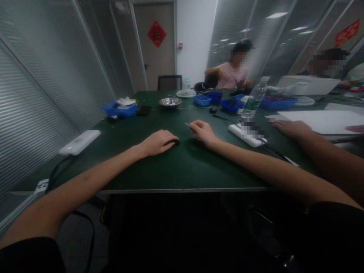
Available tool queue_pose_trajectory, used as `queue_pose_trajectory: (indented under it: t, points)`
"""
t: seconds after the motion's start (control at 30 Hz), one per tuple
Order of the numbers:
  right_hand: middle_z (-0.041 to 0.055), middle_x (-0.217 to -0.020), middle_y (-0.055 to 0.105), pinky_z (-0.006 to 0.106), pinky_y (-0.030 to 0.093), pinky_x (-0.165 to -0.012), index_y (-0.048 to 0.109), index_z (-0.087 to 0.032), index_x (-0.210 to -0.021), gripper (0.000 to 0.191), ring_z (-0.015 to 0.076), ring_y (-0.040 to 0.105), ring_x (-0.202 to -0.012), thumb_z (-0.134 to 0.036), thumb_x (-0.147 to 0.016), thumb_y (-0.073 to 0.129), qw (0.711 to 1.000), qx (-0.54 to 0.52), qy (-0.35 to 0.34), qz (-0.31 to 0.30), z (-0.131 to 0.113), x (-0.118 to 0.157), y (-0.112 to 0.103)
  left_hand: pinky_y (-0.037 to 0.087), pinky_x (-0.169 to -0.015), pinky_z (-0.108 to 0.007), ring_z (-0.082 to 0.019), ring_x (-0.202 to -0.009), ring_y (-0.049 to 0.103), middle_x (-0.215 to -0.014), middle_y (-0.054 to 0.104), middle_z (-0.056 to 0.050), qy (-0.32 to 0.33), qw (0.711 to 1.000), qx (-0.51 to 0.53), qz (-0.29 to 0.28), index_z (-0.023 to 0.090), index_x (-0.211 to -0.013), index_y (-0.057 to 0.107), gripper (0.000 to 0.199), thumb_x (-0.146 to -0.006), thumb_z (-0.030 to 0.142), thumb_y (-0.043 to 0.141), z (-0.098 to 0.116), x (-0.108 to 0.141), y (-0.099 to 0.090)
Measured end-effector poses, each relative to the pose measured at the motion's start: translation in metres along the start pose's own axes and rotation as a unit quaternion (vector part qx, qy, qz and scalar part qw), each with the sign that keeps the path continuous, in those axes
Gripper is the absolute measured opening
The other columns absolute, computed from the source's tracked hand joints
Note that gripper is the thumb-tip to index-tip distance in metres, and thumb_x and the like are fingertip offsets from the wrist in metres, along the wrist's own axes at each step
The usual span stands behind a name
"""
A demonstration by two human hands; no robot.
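My left hand (160, 143) rests on the green table (159, 174), its fingers curled over a small black object (173, 142) that is mostly hidden under the palm. Just to the right and slightly farther off, my right hand (203, 132) is closed in a pinch. A thin, pale metal-looking tool (187, 124) sticks out of its fingertips toward the left; the rest of it is hidden by the hand. The two hands are apart, and the tip of the tool points above the left hand without touching it.
White power strips lie at left (80, 142) and right (247, 135). Farther back are a metal bowl (170, 102), a blue bin (121, 109), other blue trays (202, 100) and a plastic bottle (255, 98). A co-worker's hand (292, 129) rests beside white paper (321, 120); other people sit behind.
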State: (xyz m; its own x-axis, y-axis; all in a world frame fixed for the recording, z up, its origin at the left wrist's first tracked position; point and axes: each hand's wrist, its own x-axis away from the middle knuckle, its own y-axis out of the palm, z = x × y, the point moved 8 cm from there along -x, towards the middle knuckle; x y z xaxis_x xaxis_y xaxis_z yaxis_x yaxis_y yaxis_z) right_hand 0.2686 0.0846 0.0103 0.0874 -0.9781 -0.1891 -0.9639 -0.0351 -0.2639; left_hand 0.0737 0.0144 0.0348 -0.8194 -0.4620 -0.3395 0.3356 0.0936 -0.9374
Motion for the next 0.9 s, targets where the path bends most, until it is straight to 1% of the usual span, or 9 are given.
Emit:
queue_pose_trajectory:
  t: [0.23, 0.37, 0.5, 0.63, 0.7, 0.77, 0.83, 0.9]
  points:
    - [0.0005, -0.076, 0.063, 0.018, 0.034, -0.038, 0.066, -0.019, -0.097, 0.024, 0.0079, 0.048, -0.049, -0.043, -0.093, 0.067, 1.000, -0.008, 0.004, 0.004, 0.000, 0.001, -0.001, 0.050, -0.099, -0.040, -0.025, -0.111, 0.065, -0.122, 0.069, -0.012, -0.006, 1.000, 0.001, 0.002, 0.020, -0.137, 0.061, 0.035, -0.104, 0.027, 0.054, 0.000, 0.001, -0.002]
    - [0.0005, -0.076, 0.063, 0.018, 0.033, -0.038, 0.066, -0.020, -0.097, 0.024, 0.0077, 0.047, -0.049, -0.043, -0.092, 0.067, 1.000, -0.006, 0.003, 0.002, -0.001, 0.001, -0.001, 0.052, -0.096, -0.039, -0.024, -0.110, 0.064, -0.120, 0.067, -0.012, 0.000, 1.000, 0.028, -0.003, 0.020, -0.139, 0.060, 0.036, -0.104, 0.027, 0.055, 0.000, 0.002, -0.001]
    - [0.0003, -0.076, 0.063, 0.019, 0.033, -0.038, 0.066, -0.019, -0.097, 0.024, 0.0078, 0.047, -0.048, -0.043, -0.093, 0.066, 1.000, -0.004, 0.008, 0.001, -0.001, 0.001, -0.001, 0.052, -0.096, -0.038, -0.023, -0.109, 0.064, -0.121, 0.066, -0.011, 0.000, 0.998, 0.063, 0.006, 0.022, -0.140, 0.059, 0.037, -0.104, 0.024, 0.054, -0.001, 0.003, -0.002]
    - [0.0009, -0.077, 0.063, 0.019, 0.035, -0.040, 0.066, -0.019, -0.097, 0.024, 0.0083, 0.049, -0.051, -0.043, -0.093, 0.066, 1.000, 0.005, 0.007, 0.000, -0.004, 0.003, -0.001, 0.052, -0.097, -0.039, -0.024, -0.113, 0.063, -0.126, 0.064, -0.012, -0.025, 0.996, 0.085, 0.017, 0.022, -0.145, 0.055, 0.042, -0.103, 0.027, 0.057, -0.005, 0.003, -0.002]
    - [0.0008, -0.077, 0.063, 0.019, 0.036, -0.040, 0.066, -0.019, -0.097, 0.025, 0.0084, 0.049, -0.052, -0.043, -0.093, 0.066, 1.000, 0.008, 0.007, 0.003, -0.005, 0.005, -0.001, 0.051, -0.098, -0.041, -0.026, -0.117, 0.061, -0.129, 0.063, -0.012, -0.046, 0.996, 0.071, 0.022, 0.021, -0.141, 0.058, 0.041, -0.102, 0.032, 0.060, -0.010, 0.003, -0.003]
    - [0.0006, -0.077, 0.063, 0.018, 0.035, -0.040, 0.066, -0.019, -0.098, 0.025, 0.0083, 0.049, -0.051, -0.044, -0.092, 0.066, 1.000, 0.008, 0.008, 0.003, -0.006, 0.005, -0.001, 0.050, -0.100, -0.044, -0.027, -0.118, 0.059, -0.129, 0.063, -0.012, -0.060, 0.997, 0.050, 0.017, 0.020, -0.131, 0.065, 0.035, -0.100, 0.038, 0.062, -0.013, 0.003, -0.002]
    - [0.0002, -0.077, 0.063, 0.018, 0.035, -0.039, 0.066, -0.019, -0.097, 0.025, 0.0082, 0.049, -0.051, -0.044, -0.092, 0.066, 1.000, 0.007, 0.009, 0.001, -0.006, 0.005, -0.001, 0.048, -0.100, -0.045, -0.028, -0.118, 0.059, -0.127, 0.064, -0.011, -0.063, 0.997, 0.037, 0.007, 0.020, -0.123, 0.068, 0.030, -0.101, 0.039, 0.061, -0.016, 0.003, 0.000]
    - [-0.0002, -0.076, 0.063, 0.018, 0.035, -0.039, 0.066, -0.020, -0.097, 0.025, 0.0084, 0.049, -0.051, -0.044, -0.092, 0.066, 1.000, 0.008, 0.010, 0.002, -0.004, 0.004, -0.001, 0.048, -0.100, -0.045, -0.027, -0.116, 0.060, -0.125, 0.065, -0.011, -0.060, 0.998, 0.033, 0.004, 0.020, -0.121, 0.068, 0.027, -0.102, 0.037, 0.059, -0.017, 0.003, 0.001]
